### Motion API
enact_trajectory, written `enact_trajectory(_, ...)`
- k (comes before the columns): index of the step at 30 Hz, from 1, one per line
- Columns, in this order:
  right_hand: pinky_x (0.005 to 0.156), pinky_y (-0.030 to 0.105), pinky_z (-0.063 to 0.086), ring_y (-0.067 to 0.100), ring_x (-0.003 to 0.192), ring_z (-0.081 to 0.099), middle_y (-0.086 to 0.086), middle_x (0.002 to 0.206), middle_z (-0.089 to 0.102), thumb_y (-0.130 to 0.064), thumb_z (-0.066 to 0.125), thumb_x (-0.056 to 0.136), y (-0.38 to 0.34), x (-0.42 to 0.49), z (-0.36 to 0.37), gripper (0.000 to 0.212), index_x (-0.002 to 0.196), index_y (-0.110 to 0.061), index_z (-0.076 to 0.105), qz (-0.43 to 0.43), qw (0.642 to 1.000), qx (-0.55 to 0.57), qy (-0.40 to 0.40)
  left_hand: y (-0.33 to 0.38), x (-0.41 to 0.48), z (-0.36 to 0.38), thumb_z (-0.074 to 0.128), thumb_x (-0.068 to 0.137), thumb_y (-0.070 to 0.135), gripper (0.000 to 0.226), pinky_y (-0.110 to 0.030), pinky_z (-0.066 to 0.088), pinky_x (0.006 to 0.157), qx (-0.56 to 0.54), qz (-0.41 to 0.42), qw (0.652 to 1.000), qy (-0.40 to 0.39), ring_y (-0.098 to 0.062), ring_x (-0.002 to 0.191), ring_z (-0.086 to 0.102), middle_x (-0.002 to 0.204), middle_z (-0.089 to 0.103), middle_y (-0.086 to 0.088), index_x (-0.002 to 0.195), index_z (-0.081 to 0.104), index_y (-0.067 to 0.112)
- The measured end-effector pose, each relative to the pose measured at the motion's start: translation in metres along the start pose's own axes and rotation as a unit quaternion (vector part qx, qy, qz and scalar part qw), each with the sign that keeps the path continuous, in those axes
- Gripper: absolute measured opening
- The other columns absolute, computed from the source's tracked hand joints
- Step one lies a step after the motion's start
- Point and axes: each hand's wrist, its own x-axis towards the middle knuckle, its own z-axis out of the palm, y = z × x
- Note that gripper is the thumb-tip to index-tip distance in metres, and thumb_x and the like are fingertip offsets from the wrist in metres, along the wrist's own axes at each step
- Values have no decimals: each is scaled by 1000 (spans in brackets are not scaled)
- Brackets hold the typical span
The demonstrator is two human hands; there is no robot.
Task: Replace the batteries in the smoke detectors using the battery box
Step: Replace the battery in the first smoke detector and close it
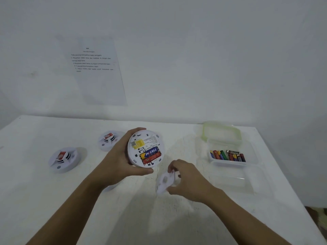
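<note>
While the left hand (118,156) grips the upturned smoke detector (141,138) above the table (177,218), its batteries (150,154) sit in place (probably the old ones). The right hand (189,179) pinches the removed back cover (165,182). Two other detectors (62,159) (109,139) and the open battery box (230,144) wait untouched.

There are three smoke detectors (146,149), one in the left hand (115,156), two left of it, one cover (164,181) in the right hand (189,177) and one battery box (252,154).
</note>
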Motion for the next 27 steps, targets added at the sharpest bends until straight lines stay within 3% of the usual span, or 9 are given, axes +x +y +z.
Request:
enact_trajectory(5, 88, 23, 47, 8, 101, 54, -6, 115, 61, -26, 81, 76, 9, -1, -2, 43, 115, -19, 65, -29, 999, -41, -3, 5, -2, 6, 93, 60, 2, 94, -16, 56, 80, -16, -3, 1000, -11, -2, 120, 58, 123, 60, 24, 136, 45, 31)
enact_trajectory(7, 87, 22, 50, 2, 101, 59, -11, 112, 66, -27, 78, 83, 8, -5, -9, 28, 110, -23, 69, -16, 998, 24, 61, 6, -2, 8, 92, 60, 2, 93, -16, 56, 80, -13, 1, 1000, -8, 0, 119, 57, 122, 60, 26, 135, 45, 32)
enact_trajectory(9, 77, 16, 52, -1, 95, 64, -16, 101, 70, -21, 74, 89, 3, -10, -20, 11, 97, -26, 70, 2, 982, 120, 145, 7, 0, 11, 92, 60, 1, 94, -17, 57, 79, -16, 4, 1000, -5, 0, 118, 58, 122, 60, 25, 134, 45, 33)
enact_trajectory(11, 69, 16, 52, 1, 88, 67, -15, 91, 72, -15, 71, 91, -5, -16, -34, 11, 88, -25, 70, 6, 960, 198, 200, 9, 3, 16, 93, 60, 1, 93, -20, 58, 80, -15, 8, 1000, -5, -2, 118, 58, 122, 60, 23, 134, 45, 32)
enact_trajectory(16, 73, 25, 56, 6, 93, 66, -14, 95, 71, -20, 75, 90, -24, -32, -60, 6, 92, -25, 74, -38, 937, 266, 223, 14, 16, 32, 93, 61, 1, 95, -32, 61, 84, -28, 16, 999, -9, -14, 123, 58, 128, 59, 12, 138, 44, 28)
enact_trajectory(22, 76, 20, 56, 4, 103, 60, -20, 104, 59, -31, 86, 76, -21, -36, -60, 30, 104, -27, 73, -52, 943, 177, 276, 28, 32, 62, 95, 63, 18, 95, -33, 58, 94, 4, 33, 999, -7, -13, 122, 58, 128, 58, 16, 139, 40, 31)
enact_trajectory(27, 73, 18, 57, 3, 92, 65, -15, 98, 65, -31, 92, 65, 0, -39, -73, 41, 102, -22, 76, -28, 945, 151, 288, 38, 41, 91, 94, 64, 24, 93, -36, 59, 92, 21, 38, 998, -44, -11, 117, 62, 121, 60, 20, 138, 38, 31)
